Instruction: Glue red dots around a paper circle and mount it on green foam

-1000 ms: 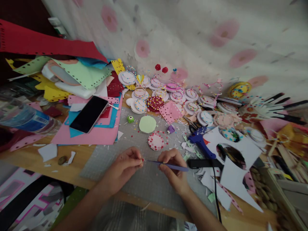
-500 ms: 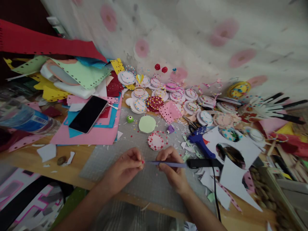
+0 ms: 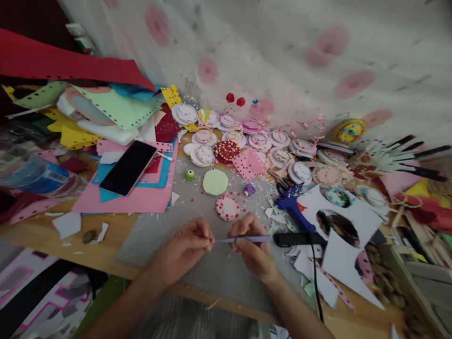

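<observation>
Tool (image 3: 262,238): purple, pointed | piece (image 3: 211,240): tiny, red | left fingers (image 3: 202,243) pinching piece | right fingers (image 3: 244,245) gripping tool

Flat blk rect. phone (image 3: 129,168) atop stacked pink & blue paper sheets (image 3: 120,204); clear plastic blue-labelled bottle (image 3: 38,174) nearby; white pink-flowered cloth (image 3: 275,52) hung at back, w/ folds.
</observation>
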Action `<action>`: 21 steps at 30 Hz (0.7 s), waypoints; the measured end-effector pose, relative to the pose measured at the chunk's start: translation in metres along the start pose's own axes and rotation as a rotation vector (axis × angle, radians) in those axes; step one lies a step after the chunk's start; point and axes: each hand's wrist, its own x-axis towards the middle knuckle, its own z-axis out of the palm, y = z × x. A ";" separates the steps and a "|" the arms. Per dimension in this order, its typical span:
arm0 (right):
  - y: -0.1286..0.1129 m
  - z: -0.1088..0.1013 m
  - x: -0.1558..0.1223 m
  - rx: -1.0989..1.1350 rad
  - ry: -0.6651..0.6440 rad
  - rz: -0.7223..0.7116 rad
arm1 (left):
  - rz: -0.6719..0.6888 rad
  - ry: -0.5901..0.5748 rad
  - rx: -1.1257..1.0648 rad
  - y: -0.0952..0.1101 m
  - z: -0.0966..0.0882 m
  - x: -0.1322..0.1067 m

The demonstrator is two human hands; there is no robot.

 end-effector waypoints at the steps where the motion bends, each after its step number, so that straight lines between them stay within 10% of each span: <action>1: -0.001 0.000 0.000 0.012 0.008 0.002 | -0.001 0.000 0.002 0.000 0.000 0.000; 15: -0.014 0.001 0.007 0.089 0.111 -0.039 | 0.133 0.140 0.253 0.026 -0.019 -0.002; 21: -0.020 -0.002 0.009 0.133 0.136 -0.057 | 0.436 0.410 0.562 0.072 -0.039 -0.012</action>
